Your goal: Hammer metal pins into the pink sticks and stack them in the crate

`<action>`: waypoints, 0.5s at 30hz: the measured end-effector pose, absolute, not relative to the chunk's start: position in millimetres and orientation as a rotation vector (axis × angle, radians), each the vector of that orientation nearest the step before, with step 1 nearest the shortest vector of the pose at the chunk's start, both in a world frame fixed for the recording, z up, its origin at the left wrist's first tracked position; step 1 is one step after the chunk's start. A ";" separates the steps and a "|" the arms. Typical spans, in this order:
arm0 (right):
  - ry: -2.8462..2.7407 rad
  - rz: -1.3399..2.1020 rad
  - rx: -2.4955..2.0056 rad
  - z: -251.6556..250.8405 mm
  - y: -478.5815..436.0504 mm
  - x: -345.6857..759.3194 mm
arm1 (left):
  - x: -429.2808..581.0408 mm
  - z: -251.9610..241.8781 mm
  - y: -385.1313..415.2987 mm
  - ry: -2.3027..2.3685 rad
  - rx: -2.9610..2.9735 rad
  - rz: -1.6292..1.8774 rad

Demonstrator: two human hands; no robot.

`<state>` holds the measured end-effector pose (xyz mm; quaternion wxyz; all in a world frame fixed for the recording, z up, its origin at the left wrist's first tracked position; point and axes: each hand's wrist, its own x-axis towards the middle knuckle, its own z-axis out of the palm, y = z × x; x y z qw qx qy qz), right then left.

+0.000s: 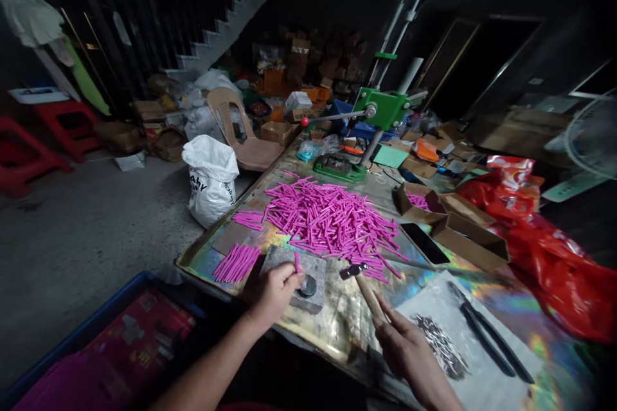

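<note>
beneath the left hand (276,289) sits a block (318,270) with a disc (308,287); that hand pinches a pink stick (297,261), near the disc. the right hand (402,339) is wrapped around a hammer (369,297), its head beyond the fingers. beyond both hands lies a heap of sticks (332,218); right of the right hand, metal bits (441,345) and pliers (484,331)

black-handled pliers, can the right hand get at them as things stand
Probably not while the right hand grips the hammer; otherwise likely, since nothing covers the pliers, though small metal pieces lie between.
</note>
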<state>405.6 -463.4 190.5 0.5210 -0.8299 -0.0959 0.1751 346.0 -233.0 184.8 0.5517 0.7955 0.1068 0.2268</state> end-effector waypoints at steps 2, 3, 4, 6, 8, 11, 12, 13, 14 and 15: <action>-0.024 0.552 -1.866 164.8 -464.9 404.3 | 344.9 181.7 -227.6 0.360 1.609 0.467; 0.046 0.586 -1.819 154.5 -465.8 403.8 | 344.3 180.6 -224.6 0.402 1.489 0.450; 0.092 0.603 -1.799 146.3 -467.1 403.7 | 343.5 180.0 -221.6 0.440 1.387 0.445; 0.094 0.576 -1.878 135.9 -470.5 405.2 | 341.1 180.4 -216.2 0.494 1.239 0.440; -0.021 0.469 -2.112 133.2 -474.7 409.2 | 337.8 182.3 -211.4 0.520 1.140 0.441; -0.301 0.342 -2.545 138.9 -481.4 416.7 | 331.2 185.4 -202.4 0.543 1.103 0.473; -0.363 0.327 -2.657 141.5 -483.9 418.8 | 328.6 185.8 -197.7 0.555 1.132 0.489; -0.392 0.314 -2.737 143.3 -486.7 420.6 | 325.8 185.9 -191.8 0.574 1.184 0.503; -0.384 0.283 -2.784 144.0 -490.1 422.2 | 322.8 185.6 -184.6 0.599 1.256 0.515; -0.346 0.250 -2.802 143.0 -494.3 423.8 | 319.6 185.1 -176.2 0.629 1.347 0.524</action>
